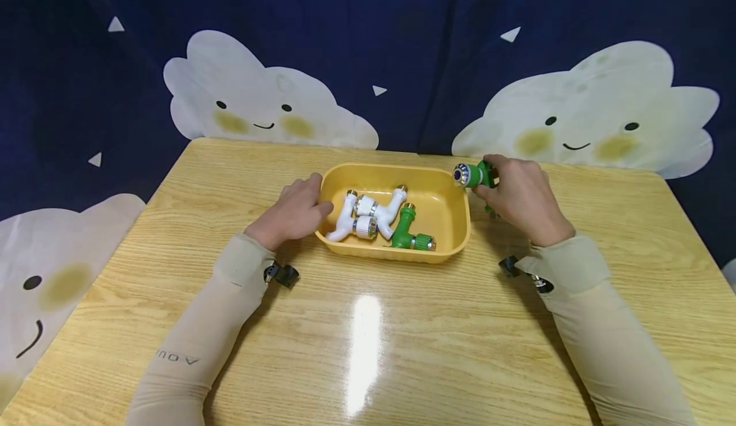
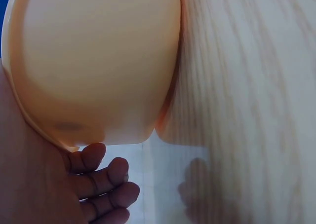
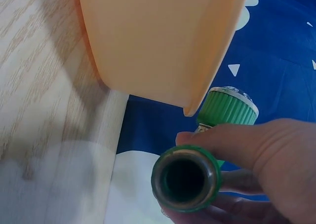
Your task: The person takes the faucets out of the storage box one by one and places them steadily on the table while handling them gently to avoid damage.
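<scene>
Green tap (image 1: 476, 175), up in the right hand (image 1: 526, 199) by the back right corner of the yellow tub (image 1: 397, 255)! Thumb and fingers close round its body, ribbed knob turned toward the rim, and the right wrist view looks straight into its round, metal-collared mouth. Whether knob and rim touch, I can't tell. Over on the other end, the left hand (image 1: 293, 212) grips the tub's wall, thumb on the inner side, fingers outside, seemingly to steady it. I'd call this the carry across the rim; inward or outward, one instant won't say. The next move looks to call for a firm hold and clean clearance of that edge. Inside the tub: two white taps (image 1: 347, 212) crowd the left and middle, a second green tap (image 1: 404, 227) leans by the near wall, and bare floor shows on the right.
</scene>
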`<state>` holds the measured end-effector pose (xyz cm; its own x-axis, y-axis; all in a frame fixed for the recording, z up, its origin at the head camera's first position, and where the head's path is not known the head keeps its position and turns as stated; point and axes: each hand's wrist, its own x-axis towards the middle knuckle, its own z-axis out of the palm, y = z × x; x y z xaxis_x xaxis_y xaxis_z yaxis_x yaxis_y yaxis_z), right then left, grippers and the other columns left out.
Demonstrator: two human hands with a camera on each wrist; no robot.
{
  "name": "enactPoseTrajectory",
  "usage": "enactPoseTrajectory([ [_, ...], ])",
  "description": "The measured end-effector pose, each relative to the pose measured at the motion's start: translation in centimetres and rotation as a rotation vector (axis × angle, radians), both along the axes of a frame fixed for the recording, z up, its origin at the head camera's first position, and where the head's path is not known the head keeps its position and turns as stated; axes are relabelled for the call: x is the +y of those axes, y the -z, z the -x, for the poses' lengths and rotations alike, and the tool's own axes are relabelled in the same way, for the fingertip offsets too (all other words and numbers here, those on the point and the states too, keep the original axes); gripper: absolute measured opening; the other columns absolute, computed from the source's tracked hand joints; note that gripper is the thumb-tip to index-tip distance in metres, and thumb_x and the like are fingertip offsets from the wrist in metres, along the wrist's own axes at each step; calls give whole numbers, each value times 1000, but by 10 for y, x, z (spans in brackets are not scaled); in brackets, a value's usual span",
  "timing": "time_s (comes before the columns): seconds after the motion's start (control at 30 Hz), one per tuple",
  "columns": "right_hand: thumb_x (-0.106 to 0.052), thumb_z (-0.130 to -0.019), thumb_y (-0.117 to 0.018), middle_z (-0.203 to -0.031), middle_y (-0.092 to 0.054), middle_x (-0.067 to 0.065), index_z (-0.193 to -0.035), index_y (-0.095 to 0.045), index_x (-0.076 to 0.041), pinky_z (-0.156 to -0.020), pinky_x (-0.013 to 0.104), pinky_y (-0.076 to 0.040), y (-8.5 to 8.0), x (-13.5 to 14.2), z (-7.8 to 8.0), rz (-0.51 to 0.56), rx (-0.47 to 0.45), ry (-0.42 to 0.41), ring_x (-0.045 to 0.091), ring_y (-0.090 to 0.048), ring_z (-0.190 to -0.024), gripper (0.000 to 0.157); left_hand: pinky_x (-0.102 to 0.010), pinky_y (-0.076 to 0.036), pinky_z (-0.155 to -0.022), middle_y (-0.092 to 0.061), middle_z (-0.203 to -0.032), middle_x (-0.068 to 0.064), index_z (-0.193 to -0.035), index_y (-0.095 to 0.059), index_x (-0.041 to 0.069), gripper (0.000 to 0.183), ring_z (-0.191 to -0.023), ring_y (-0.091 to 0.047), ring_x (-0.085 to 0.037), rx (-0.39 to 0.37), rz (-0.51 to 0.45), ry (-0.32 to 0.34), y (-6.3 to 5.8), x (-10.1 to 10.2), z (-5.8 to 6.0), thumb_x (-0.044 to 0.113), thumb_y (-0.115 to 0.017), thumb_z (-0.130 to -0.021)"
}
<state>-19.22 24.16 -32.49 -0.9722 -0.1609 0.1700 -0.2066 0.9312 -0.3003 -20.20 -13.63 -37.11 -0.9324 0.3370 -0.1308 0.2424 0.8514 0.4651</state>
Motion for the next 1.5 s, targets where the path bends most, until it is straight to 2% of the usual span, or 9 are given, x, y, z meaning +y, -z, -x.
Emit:
enactPoseTrajectory([
  [0.7, -20, -90, -76, -91, -71, 22, -129, -64, 3, -67, 48, -50, 3, 8, 4, 3, -23, 25, 33, -60, -75, 47, -39, -29, -83, -45, -90, -11, -103, -45, 7, 23, -89, -43, -31, -4, 13, 7, -2, 2, -1, 30, -41, -100],
  [1.1, -21, -91, -76, -92, -71, 22, -130, -64, 4, -71, 50, -49, 5, 12, 7, -2, -31, 34, 35, -59, -77, 48, -40, -30, -84, -46, -90, -12, -104, -45, 7, 24, -90, -43, -31, -9, 15, 0, -1, 1, -1, 31, -40, -100],
  [1.5, -20, -90, -76, -88, -70, 19, -127, -64, 2, -66, 43, -44, 9, 15, 10, -7, -54, 41, 34, -59, -76, 45, -39, -30, -83, -46, -90, -12, -103, -45, 7, 24, -90, -45, -31, -1, 12, 5, -1, 0, -1, 31, -41, -100],
])
